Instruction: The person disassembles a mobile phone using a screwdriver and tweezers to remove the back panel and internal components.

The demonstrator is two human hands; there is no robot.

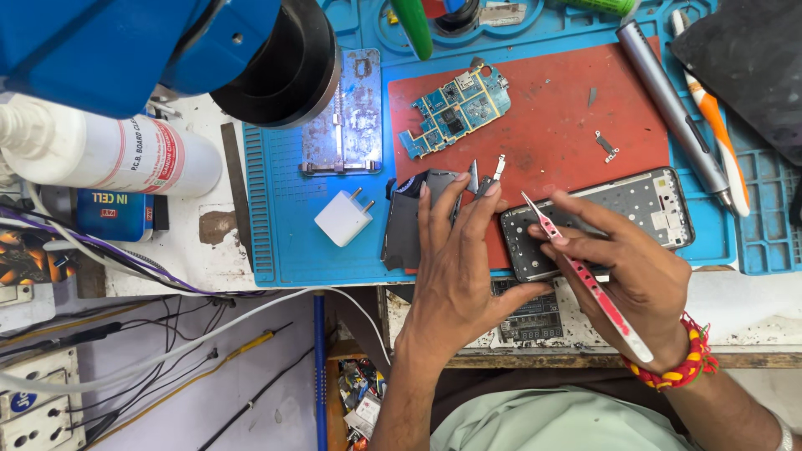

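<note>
I am looking straight down at a repair bench. At the upper left lies a white plastic bottle (109, 154) on its side, with a red-and-white label; just below it sits a small blue box (113, 215) with white lettering. A white plug adapter (343, 217) rests on the blue work mat (284, 242), left of centre.

My left hand (455, 267), at centre, lies flat with fingers spread, pressing down on a dark phone part (409, 225). My right hand (635, 267) pinches pink tweezers (585, 280), their tip over the phone frame (597, 219), which lies across the lower edge of the red pad (543, 125). A red and yellow thread band circles that wrist.

A blue circuit board (455, 108) sits upper centre on the red pad. A grey pen-shaped tool (672, 113) and an orange-and-white brush (714, 125) lie slanted at upper right.

Open red pad remains between the board and the frame. The mat's near edge meets the bench edge just beneath my hands.
</note>
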